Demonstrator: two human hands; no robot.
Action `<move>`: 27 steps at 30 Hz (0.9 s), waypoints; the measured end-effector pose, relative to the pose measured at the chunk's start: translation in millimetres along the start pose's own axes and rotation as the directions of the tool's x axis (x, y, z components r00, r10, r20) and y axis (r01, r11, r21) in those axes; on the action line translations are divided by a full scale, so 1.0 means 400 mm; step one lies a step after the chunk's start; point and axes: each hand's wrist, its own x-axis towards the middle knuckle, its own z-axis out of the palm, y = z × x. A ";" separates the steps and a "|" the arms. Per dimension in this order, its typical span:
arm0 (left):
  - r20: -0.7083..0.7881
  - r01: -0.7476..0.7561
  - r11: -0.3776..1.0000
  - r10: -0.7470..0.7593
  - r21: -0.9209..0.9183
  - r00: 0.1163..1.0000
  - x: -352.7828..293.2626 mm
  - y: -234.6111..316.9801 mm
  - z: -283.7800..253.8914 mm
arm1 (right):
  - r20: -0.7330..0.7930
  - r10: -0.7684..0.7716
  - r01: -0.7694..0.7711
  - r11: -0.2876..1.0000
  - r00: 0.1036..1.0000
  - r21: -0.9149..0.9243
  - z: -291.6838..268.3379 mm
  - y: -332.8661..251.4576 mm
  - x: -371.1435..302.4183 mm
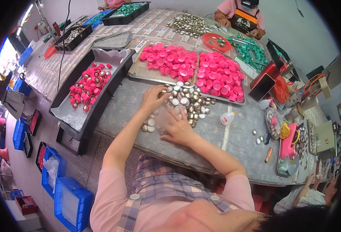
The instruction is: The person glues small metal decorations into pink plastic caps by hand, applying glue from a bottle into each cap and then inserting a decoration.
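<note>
Grey counter (232,135), crowded with trays. Sorting stage, seemingly: left hand (153,98) reaching into silver caps (188,102), fingers curled, grip unclear; right hand (178,125) resting beside them, fingers spread. Next: clean single-cap pinch needed, near pink caps (201,71).

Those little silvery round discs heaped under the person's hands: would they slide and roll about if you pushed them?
Probably they slide easily: the silvery discs look flat, smooth and small on the grey table. A few strays lie apart, so they likely scatter. Lying flat, they seem unlikely to roll. Both hands, left and right, rest among them.

pink caps (201,69), green caps (251,52), blue crates (71,201)
</note>
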 end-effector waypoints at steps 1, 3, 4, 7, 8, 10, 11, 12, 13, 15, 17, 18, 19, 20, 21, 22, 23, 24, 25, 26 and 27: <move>0.061 0.076 0.994 -0.071 -0.084 0.996 -0.004 0.007 0.001 | 0.021 -0.011 0.011 1.000 1.000 -0.014 -0.002 0.005 -0.003; 0.045 0.056 0.996 -0.053 -0.075 0.998 -0.013 0.014 0.005 | 0.010 -0.008 0.008 1.000 1.000 -0.021 -0.013 0.019 -0.015; 0.022 0.036 0.997 -0.034 -0.062 0.999 -0.016 0.017 0.009 | 0.013 -0.022 0.022 0.999 1.000 -0.029 -0.018 0.027 -0.022; -0.013 -0.060 0.998 0.060 -0.028 0.998 -0.018 0.019 0.007 | 0.028 -0.023 0.024 0.999 0.999 -0.044 -0.023 0.042 -0.042; -0.010 -0.065 0.997 0.064 -0.039 0.998 -0.013 0.022 0.001 | 0.038 -0.033 0.035 0.997 0.999 -0.065 -0.022 0.048 -0.048; 0.020 0.059 0.949 -0.056 -0.309 0.998 0.000 0.027 -0.021 | 0.051 -0.034 0.039 0.995 0.998 -0.096 -0.029 0.049 -0.056; 0.022 0.053 0.947 -0.048 -0.317 0.999 0.009 0.009 -0.026 | 0.047 0.006 -0.004 0.999 0.999 -0.040 -0.033 0.040 -0.053; 0.069 0.134 0.948 -0.119 -0.288 0.990 0.023 -0.015 -0.036 | 0.043 0.047 -0.047 0.999 0.998 0.017 -0.037 0.031 -0.045; 0.117 0.214 0.943 -0.190 -0.254 0.975 0.033 -0.033 -0.041 | 0.044 0.057 -0.058 0.998 0.997 0.010 -0.041 0.022 -0.029; 0.123 0.130 0.977 -0.110 -0.168 0.986 0.042 -0.032 -0.035 | -0.012 0.058 -0.058 0.998 0.998 0.040 -0.045 -0.010 0.015; 0.093 0.080 0.977 -0.062 -0.198 0.994 0.038 -0.034 -0.023 | 0.002 0.100 -0.100 0.991 0.995 0.087 -0.020 -0.054 0.056; 0.138 0.019 0.982 0.007 -0.186 0.990 0.045 -0.041 -0.021 | 0.001 0.078 -0.078 0.995 0.997 0.067 -0.002 -0.078 0.065; 0.152 0.017 0.981 0.013 -0.191 0.988 0.046 -0.026 -0.023 | 0.003 0.055 -0.055 0.997 0.998 0.053 0.013 -0.097 0.072; 0.172 -0.001 0.989 0.027 -0.147 0.985 0.047 -0.009 -0.030 | 0.004 0.071 -0.071 0.996 0.997 0.055 0.030 -0.105 0.081; 0.191 -0.020 0.994 0.040 -0.104 0.981 0.046 0.001 -0.030 | 0.001 0.067 -0.067 0.997 0.998 0.041 0.049 -0.107 0.086; 0.178 -0.065 0.995 0.078 -0.076 0.981 0.046 -0.003 -0.033 | -0.005 0.051 -0.051 0.998 0.999 0.032 0.062 -0.107 0.094; 0.183 -0.062 0.995 0.074 -0.074 0.980 0.047 -0.004 -0.034 | -0.005 0.053 -0.053 0.998 0.999 0.037 0.073 -0.101 0.097; 0.169 -0.105 0.993 0.114 -0.060 0.979 0.048 -0.002 -0.032 | -0.024 0.056 -0.055 0.998 0.998 0.022 0.082 -0.092 0.101; 0.153 -0.145 0.988 0.150 -0.045 0.977 0.049 0.002 -0.030 | -0.042 0.054 -0.054 0.999 0.998 0.008 0.087 -0.084 0.105; 0.182 -0.090 0.992 0.105 -0.088 0.978 0.049 0.003 -0.025 | -0.066 0.042 -0.041 0.999 0.997 0.009 0.088 -0.076 0.102; 0.180 -0.085 0.993 0.100 -0.088 0.979 0.042 0.005 -0.018 | -0.063 0.038 -0.038 0.999 0.997 0.012 0.084 -0.070 0.091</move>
